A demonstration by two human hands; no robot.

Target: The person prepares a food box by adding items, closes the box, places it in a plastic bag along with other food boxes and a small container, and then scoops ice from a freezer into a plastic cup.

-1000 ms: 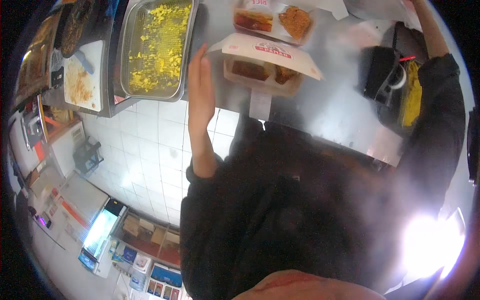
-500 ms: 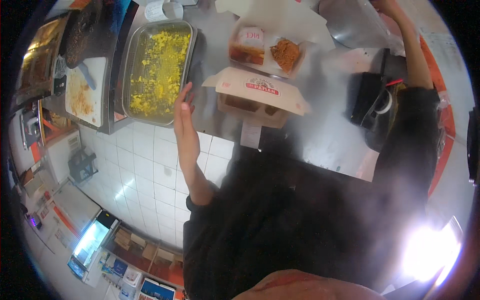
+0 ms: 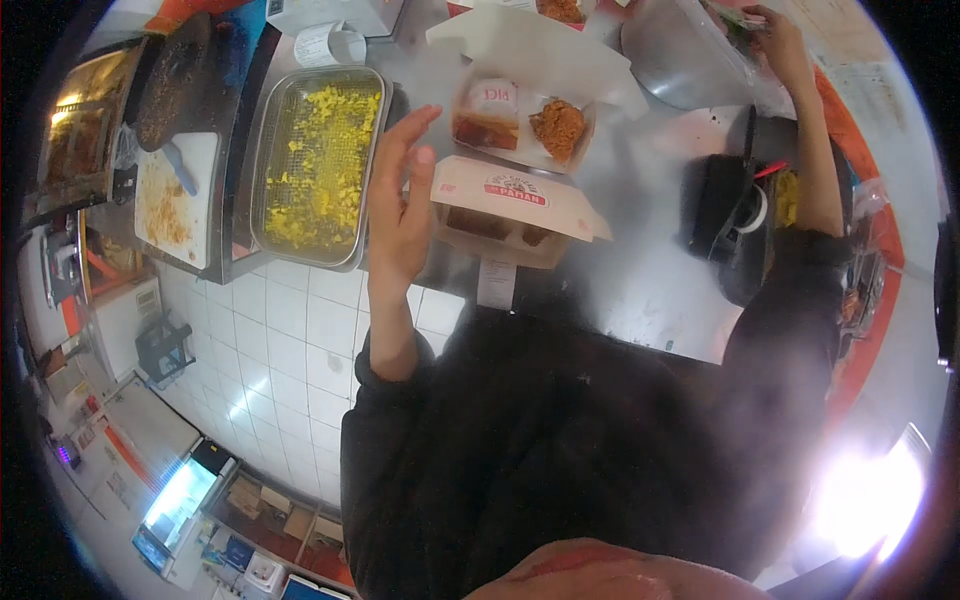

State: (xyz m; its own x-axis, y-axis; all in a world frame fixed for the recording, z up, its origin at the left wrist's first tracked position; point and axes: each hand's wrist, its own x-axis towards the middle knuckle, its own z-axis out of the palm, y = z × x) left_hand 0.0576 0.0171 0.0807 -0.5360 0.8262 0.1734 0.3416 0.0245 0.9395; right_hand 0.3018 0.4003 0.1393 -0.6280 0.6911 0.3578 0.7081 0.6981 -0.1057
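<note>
My left hand (image 3: 402,205) hovers with its fingers stretched out and apart, holding nothing. It is between a wire-mesh tray (image 3: 262,165) of yellow crumbly pieces and a partly closed carton box (image 3: 515,192). Behind that carton, an open carton box (image 3: 575,62) holds a wrapped portion (image 3: 487,112) and a piece of fried chicken (image 3: 560,130). At the far right, my right hand (image 3: 780,48) reaches out with curled fingers at a clear plastic bag (image 3: 712,40), by something greenish. The bag lies over a metal bowl (image 3: 660,62); its contents are hard to make out.
A paper slip (image 3: 496,286) sticks out at the counter's near edge. Black containers (image 3: 722,205) and a roll of tape (image 3: 757,212) stand on the right. Over on the left are a stained cutting board (image 3: 172,215) and a knife (image 3: 181,170). White floor tiles show below.
My left hand has risen and shifted right, its fingers spreading toward the cartons. My right hand has moved slightly down, its fingers now curled at the bag. The view has shifted a little.
</note>
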